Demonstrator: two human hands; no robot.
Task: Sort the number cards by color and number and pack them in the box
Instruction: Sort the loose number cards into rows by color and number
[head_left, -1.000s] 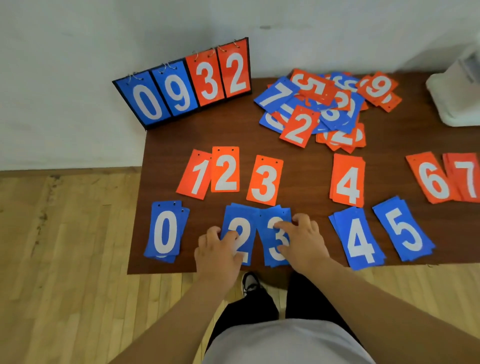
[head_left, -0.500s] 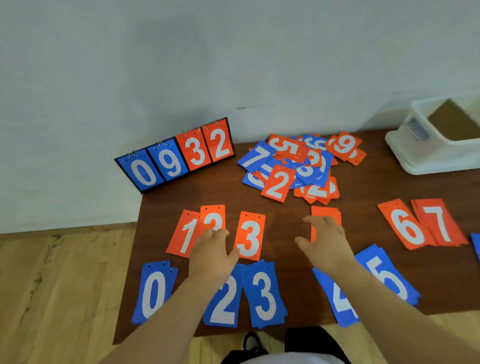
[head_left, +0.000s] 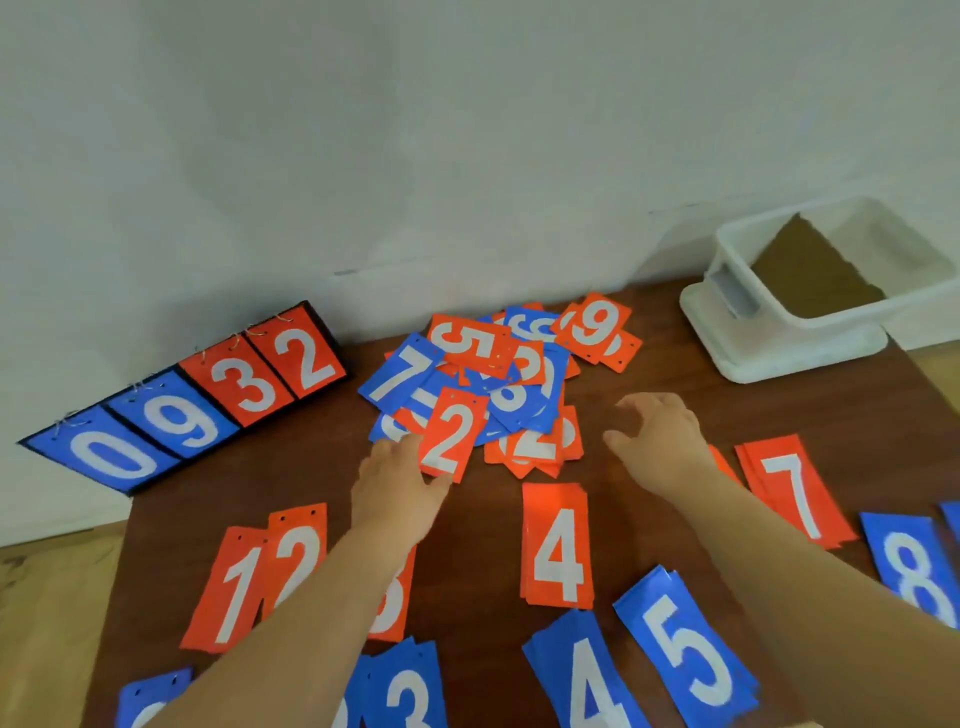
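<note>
Fingers (head_left: 404, 445) of the left hand (head_left: 397, 488) lie under the near edge of the orange 2 card (head_left: 451, 436) on the mixed pile (head_left: 519, 374), hidden, so no grip can be told; the right hand (head_left: 662, 441) hovers just right of the pile, fingers spread wide. The dark brown surface (head_left: 311, 478) stands against a white wall (head_left: 467, 156), the white box (head_left: 841, 314) at its far right and a scoreboard (head_left: 192, 400) far left. Sorted rows (head_left: 558, 545) lie near, the left forearm covering part of the orange 3 (head_left: 397, 613).

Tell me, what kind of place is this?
Probably a plain room indoors, maybe a games or activity room. A brown wooden table stands against a white wall on a wood floor, and a flip scoreboard and loose number cards sit on it.
</note>
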